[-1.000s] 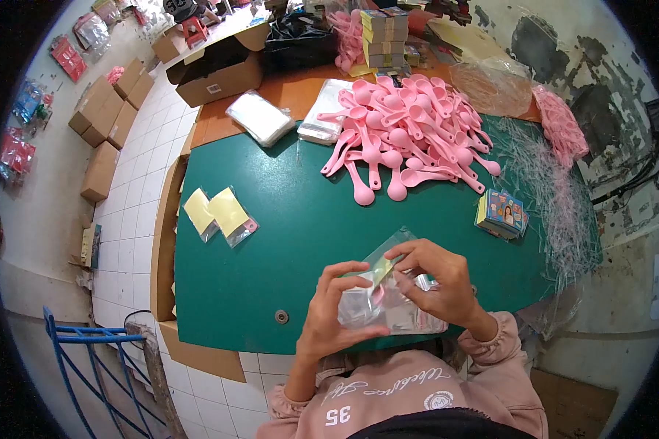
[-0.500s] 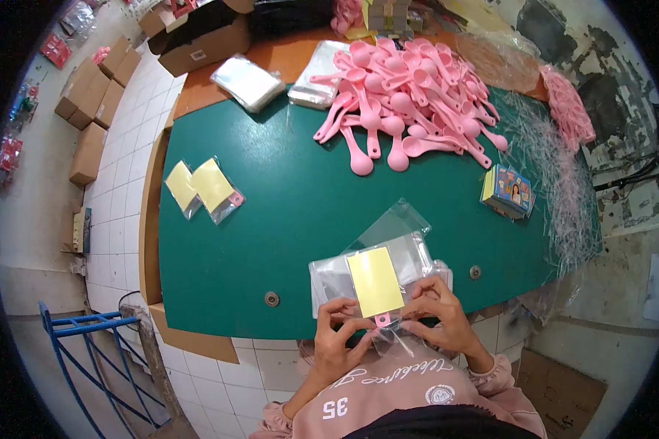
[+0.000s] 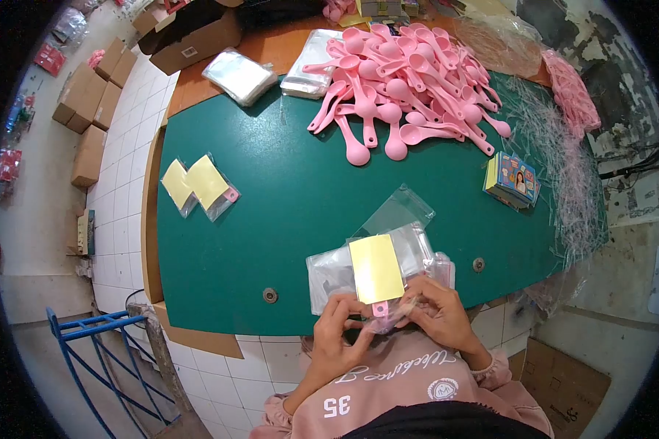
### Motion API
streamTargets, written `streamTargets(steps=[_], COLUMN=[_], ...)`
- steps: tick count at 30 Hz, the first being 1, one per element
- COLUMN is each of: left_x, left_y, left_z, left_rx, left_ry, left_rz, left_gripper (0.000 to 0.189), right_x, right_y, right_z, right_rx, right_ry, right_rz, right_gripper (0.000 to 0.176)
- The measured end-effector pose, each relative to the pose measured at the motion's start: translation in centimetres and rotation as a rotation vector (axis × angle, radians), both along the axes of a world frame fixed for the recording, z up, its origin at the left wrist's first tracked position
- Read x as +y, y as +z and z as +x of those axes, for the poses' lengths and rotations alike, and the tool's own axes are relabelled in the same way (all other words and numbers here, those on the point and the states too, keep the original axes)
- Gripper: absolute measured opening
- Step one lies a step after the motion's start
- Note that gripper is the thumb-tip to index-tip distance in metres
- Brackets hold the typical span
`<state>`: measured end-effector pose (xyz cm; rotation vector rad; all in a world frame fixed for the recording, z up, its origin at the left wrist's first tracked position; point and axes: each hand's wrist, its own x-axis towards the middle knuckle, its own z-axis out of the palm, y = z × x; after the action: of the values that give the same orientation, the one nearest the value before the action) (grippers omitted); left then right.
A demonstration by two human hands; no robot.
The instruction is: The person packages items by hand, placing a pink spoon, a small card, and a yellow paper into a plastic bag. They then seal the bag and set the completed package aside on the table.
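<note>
A clear plastic bag [image 3: 383, 323] holds a yellow card [image 3: 378, 269] and something pink, whose holed handle end [image 3: 381, 309] shows below the card. My left hand [image 3: 340, 336] pinches the bag's near end from the left. On the other side, the fingers of my right hand [image 3: 441, 314] are closed on the same end, where the plastic looks crumpled. Beneath the bag lies a stack of clear bags [image 3: 328, 272] at the table's near edge. One loose clear bag [image 3: 405, 208] sticks out beyond the stack.
Pink measuring spoons [image 3: 417, 88] are heaped at the back of the green table [image 3: 271, 183]. Two packed bags [image 3: 206, 183] lie at the left. Printed cards [image 3: 511, 179] are stacked at the right, near shredded plastic [image 3: 564, 197]. More clear bags [image 3: 239, 77] lie at the back.
The bag's near end, spread toward my body before, is now gathered up between my fingers. My right hand has closed in on it. The whole view has shifted slightly.
</note>
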<state>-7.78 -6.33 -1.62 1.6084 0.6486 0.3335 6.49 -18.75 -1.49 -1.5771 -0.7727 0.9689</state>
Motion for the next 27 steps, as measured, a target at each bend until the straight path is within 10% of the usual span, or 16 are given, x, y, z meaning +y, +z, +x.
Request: streamTargets(steps=[3,16,27], left_x=[-0.1,-0.7,1.4], left_y=[-0.8,-1.4,-0.2], left_z=[0.1,1.0,0.6], left_rx=[0.006,-0.001,0.004], left_ry=[0.032,0.311,0.136], left_rz=[-0.039,-0.211,-0.117], left_gripper=[0.007,0.014,0.036], right_x=[0.1,1.2,1.0], right_y=[-1.1,-0.6,1.0], right_z=[-0.6,-0.9,2.1], right_rx=[0.33,0.287,-0.067], right_ry=[-0.145,-0.334,-0.038], right_rz=[0.003,-0.061,-0.146], right_gripper=[0.009,0.01,0.022])
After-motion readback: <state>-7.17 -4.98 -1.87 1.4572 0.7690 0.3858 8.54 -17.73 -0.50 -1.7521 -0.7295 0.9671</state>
